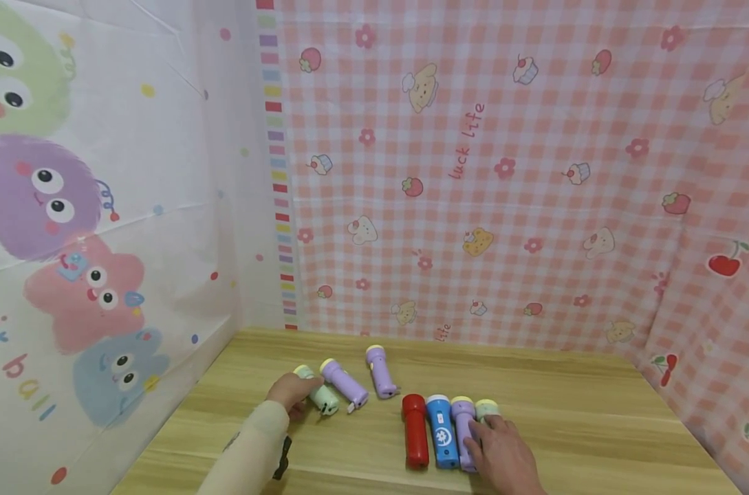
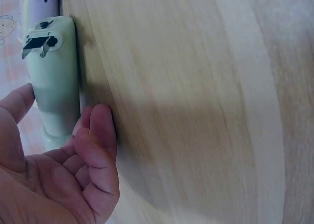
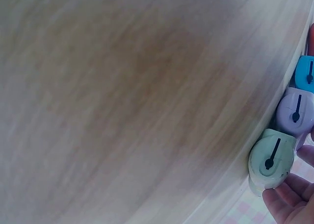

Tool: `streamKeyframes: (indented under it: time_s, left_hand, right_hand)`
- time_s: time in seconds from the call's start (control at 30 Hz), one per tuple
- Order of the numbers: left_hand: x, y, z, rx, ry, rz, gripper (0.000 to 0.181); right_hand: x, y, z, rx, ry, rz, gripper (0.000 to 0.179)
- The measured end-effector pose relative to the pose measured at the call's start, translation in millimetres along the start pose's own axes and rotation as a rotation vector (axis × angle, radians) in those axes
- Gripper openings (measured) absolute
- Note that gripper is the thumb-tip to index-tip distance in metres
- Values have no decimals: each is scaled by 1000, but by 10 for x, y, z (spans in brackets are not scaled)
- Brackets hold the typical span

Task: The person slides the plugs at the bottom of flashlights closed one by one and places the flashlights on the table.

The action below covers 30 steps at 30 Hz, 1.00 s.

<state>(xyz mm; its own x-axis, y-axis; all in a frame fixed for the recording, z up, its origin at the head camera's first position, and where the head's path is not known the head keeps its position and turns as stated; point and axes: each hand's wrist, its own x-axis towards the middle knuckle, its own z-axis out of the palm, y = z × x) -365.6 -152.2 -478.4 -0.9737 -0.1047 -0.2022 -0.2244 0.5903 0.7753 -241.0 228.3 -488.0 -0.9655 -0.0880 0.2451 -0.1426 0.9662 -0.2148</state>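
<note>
My left hand (image 1: 292, 393) holds a light green flashlight (image 1: 323, 399) at the left of the table, with the thumb on one side and curled fingers on the other. In the left wrist view that flashlight (image 2: 56, 82) shows an open metal clip at its tail end. On the right, my right hand (image 1: 504, 450) grips another light green flashlight (image 1: 487, 408), whose body it mostly hides. Its tail (image 3: 270, 158) shows in the right wrist view, with fingertips against it. Close beside the right thumb lies a purple flashlight (image 1: 463, 412).
A blue flashlight (image 1: 442, 433) and a red flashlight (image 1: 415, 433) continue the row leftward. Two more purple flashlights, one slanted (image 1: 344, 383) and one farther back (image 1: 382, 372), lie right of my left hand. Patterned cloths (image 1: 473, 206) hang behind the wooden table (image 1: 584, 426) and at its sides.
</note>
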Motion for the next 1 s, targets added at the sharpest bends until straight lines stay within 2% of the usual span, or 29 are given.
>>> streamKeyframes:
  time_s: [0.43, 0.73, 1.0]
  left_hand:
    - [-50, 22, 15, -26, 26, -3, 48]
    - [-7, -30, 37, -179, 11, -30, 40]
    - [-80, 24, 30, -115, 21, -18, 39]
  right_hand:
    - [29, -30, -15, -8, -53, 30, 38]
    - [18, -33, -23, -4, -35, 18, 37]
    - [-2, -11, -8, 1, -12, 0, 36]
